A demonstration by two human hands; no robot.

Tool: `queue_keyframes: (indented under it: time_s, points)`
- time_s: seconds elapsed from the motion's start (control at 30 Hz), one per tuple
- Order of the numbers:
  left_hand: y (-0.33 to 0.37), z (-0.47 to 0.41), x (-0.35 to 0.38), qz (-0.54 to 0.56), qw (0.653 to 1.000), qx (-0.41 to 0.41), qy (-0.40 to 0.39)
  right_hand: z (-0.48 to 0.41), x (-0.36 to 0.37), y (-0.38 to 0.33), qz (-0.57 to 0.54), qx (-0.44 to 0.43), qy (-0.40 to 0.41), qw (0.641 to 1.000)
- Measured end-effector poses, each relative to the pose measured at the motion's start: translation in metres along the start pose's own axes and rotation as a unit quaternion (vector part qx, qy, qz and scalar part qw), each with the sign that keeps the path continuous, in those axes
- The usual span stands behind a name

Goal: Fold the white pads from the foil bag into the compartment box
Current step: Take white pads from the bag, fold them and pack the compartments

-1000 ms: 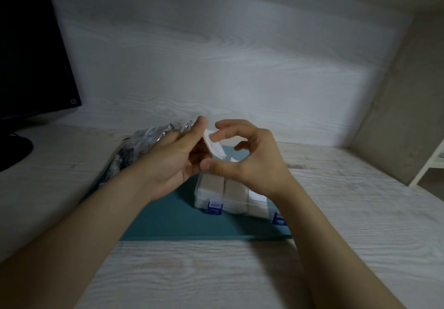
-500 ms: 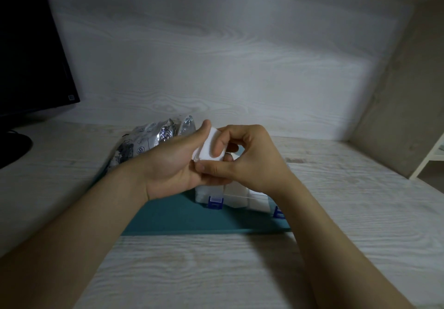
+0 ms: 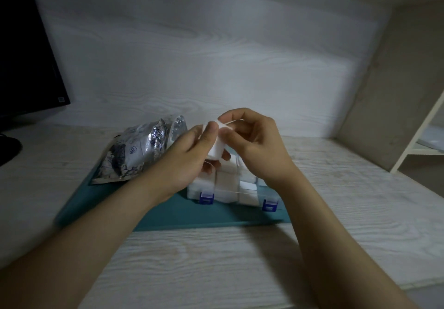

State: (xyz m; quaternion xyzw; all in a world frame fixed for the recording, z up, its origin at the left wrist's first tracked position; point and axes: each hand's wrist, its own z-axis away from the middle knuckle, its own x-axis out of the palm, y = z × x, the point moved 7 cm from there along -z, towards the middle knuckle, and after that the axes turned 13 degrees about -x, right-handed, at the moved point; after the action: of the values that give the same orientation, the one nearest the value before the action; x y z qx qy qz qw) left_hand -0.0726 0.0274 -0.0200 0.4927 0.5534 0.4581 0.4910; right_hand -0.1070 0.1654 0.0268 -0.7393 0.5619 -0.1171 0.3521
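A second ago the white pad point(image 3: 217, 145) stood between the fingertips as a thin, slanted strip. Now it is a compact folded block, and both hands sit closer round it. The left hand point(image 3: 185, 162) pinches it with the thumb pressed on its upper edge and the fingers curled behind. The right hand point(image 3: 254, 150) grips it from the other side, forefinger arched over the top and thumb against the near face. More of the compartment box point(image 3: 269, 189) shows under the hands than half a second ago, when they covered most of it.

There is one pad in the hands, held in the air above the box and apart from it. There is one box, lying directly below the hands, with two blue latches point(image 3: 206, 198) on its near wall. Three compartments in its front row show white filling; how many pads each holds cannot be told. One foil bag point(image 3: 139, 152) lies crumpled to the left of the left hand, just beyond its wrist. One teal mat point(image 3: 168, 212) lies under both box and bag, on the pale wood-grain counter point(image 3: 216, 260) that both forearms cross. One dark monitor point(image 3: 24, 56) stands well off beyond the left arm, and one white shelf point(image 3: 422, 140) stands far out past the right hand.
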Motion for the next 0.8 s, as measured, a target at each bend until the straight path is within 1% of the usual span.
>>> queue_keyframes:
  time_s: [0.03,0.07,0.1,0.13,0.2,0.23,0.3,0.37,0.4,0.47,0.53,0.63,0.73,0.8]
  points:
    - [0.0,0.001,-0.003,-0.053,0.997,0.024,0.044,0.002,-0.01,0.001,0.021,0.002,0.022,1.0]
    - [0.001,0.004,-0.004,-0.126,0.987,0.063,0.083,0.006,-0.019,0.004,0.045,0.012,0.042,0.998]
    - [0.004,0.009,-0.001,-0.211,0.965,0.112,0.108,0.011,-0.03,0.009,0.069,0.031,0.057,0.996]
    - [0.008,0.015,0.007,-0.287,0.937,0.165,0.112,0.018,-0.042,0.014,0.094,0.056,0.068,0.992]
    - [0.007,0.023,0.028,-0.397,0.878,0.255,0.076,0.035,-0.065,0.023,0.144,0.104,0.076,0.981]
    - [0.004,0.024,0.038,-0.437,0.854,0.277,0.056,0.042,-0.073,0.026,0.172,0.121,0.067,0.975]
    - [-0.002,0.023,0.054,-0.496,0.821,0.282,0.027,0.054,-0.085,0.024,0.225,0.139,0.044,0.963]
    - [-0.007,0.021,0.063,-0.538,0.799,0.27,0.012,0.061,-0.09,0.02,0.255,0.138,0.033,0.957]
    - [-0.008,0.021,0.066,-0.545,0.795,0.267,0.005,0.063,-0.091,0.018,0.271,0.137,0.028,0.952]
    - [-0.01,0.021,0.066,-0.537,0.802,0.263,0.0,0.064,-0.088,0.018,0.307,0.14,0.001,0.942]
    - [-0.011,0.021,0.065,-0.535,0.808,0.248,-0.003,0.065,-0.084,0.023,0.323,0.154,-0.04,0.933]
    - [-0.014,0.023,0.065,-0.548,0.806,0.224,-0.003,0.065,-0.079,0.027,0.349,0.162,-0.103,0.917]
    - [-0.017,0.023,0.067,-0.571,0.795,0.206,-0.001,0.063,-0.073,0.026,0.403,0.146,-0.154,0.89]
    - [-0.017,0.022,0.068,-0.578,0.791,0.202,0.0,0.059,-0.071,0.021,0.457,0.12,-0.16,0.867]
